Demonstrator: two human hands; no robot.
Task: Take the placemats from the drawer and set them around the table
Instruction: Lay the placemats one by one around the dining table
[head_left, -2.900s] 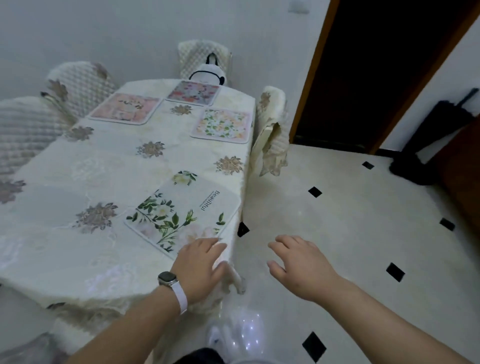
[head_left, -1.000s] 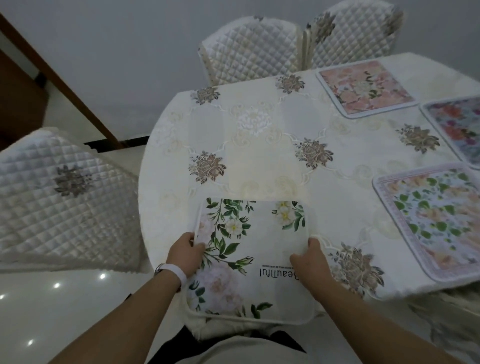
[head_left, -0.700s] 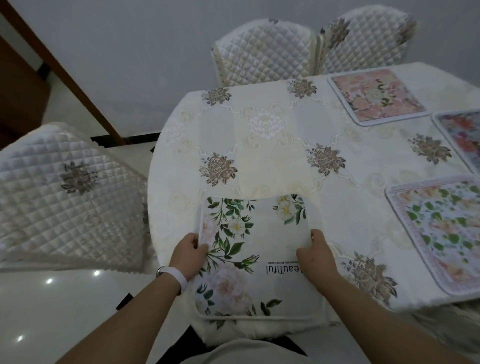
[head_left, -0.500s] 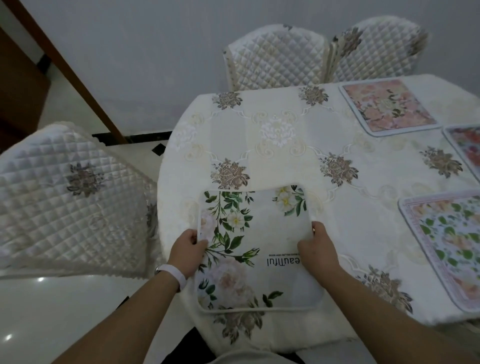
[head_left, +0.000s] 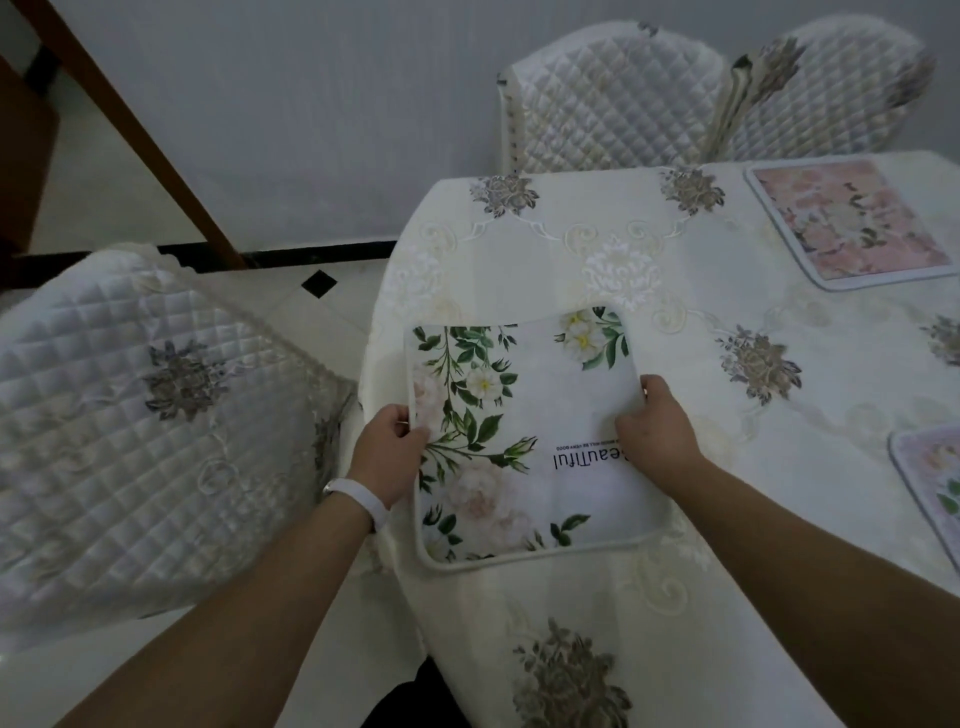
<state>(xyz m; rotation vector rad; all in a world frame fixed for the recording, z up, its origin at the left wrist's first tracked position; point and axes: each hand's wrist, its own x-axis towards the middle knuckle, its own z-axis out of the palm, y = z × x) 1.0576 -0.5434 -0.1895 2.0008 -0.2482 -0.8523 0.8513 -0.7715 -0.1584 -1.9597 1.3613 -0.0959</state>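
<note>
On the table (head_left: 524, 275), left hand (head_left: 387, 457) and right hand (head_left: 657, 436) grip placemat (head_left: 540, 400).

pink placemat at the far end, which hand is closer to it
Right. The right hand grips the green-leaf placemat's right edge, the side toward the pink placemat. The left hand holds the opposite edge, farther off, near the quilted chair.

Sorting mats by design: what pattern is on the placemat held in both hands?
White placemat with green leaves, white and pale pink flowers, printed lettering; head view.
</note>
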